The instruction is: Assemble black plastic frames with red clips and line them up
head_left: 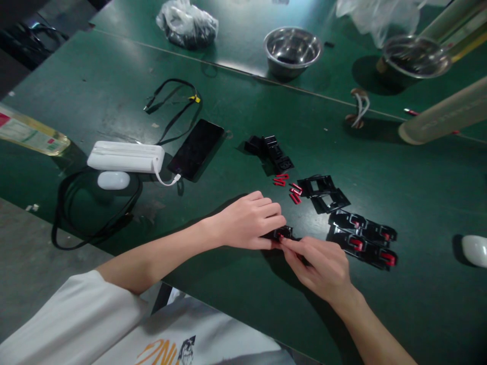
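My left hand [254,221] and right hand [323,264] pinch nearly closed on a small, boxy black-and-red plastic part [288,232]; it seems light, stiff; I'd grip its edges.

On the table [236,106], we have a power bank [125,157] to our left, an earphone case [113,180] just before it, and a phone [198,148] to its right, joined to it by a cord [159,176]. Right of the phone lie blocks [273,148], then clips [281,177], frames [330,201] and assemblies [363,239], coming nearer us rightward. Farther right sits a mouse [475,250]. Behind these, left to right, rest a bag [187,25], a bowl [288,67] and a second bowl [397,75].
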